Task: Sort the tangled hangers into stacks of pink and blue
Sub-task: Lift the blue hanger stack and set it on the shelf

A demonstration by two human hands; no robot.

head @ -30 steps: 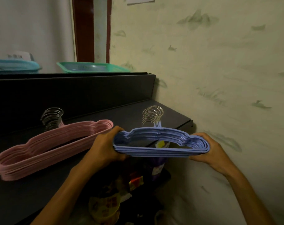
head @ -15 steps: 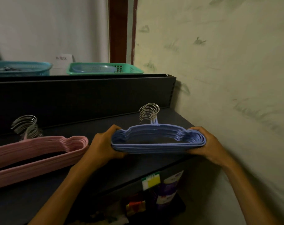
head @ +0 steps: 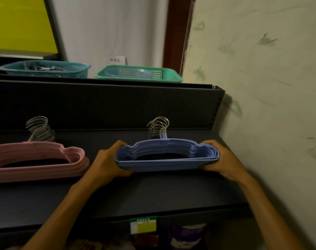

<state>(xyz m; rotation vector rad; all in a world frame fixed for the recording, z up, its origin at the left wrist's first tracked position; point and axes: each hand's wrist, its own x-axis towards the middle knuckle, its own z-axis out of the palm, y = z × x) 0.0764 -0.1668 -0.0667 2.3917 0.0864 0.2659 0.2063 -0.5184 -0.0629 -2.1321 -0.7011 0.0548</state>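
- Blue hanger stack sits on the dark shelf, right of the pink hanger stack.
- I see my left hand gripping its left end.
- My right hand clasps its right end.

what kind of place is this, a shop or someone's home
Probably a shop or its stockroom: a dark metal display shelf with a price label on its front edge, packaged goods below, and baskets on top.

Both forearms reach forward, left grip and right grip curled inward.
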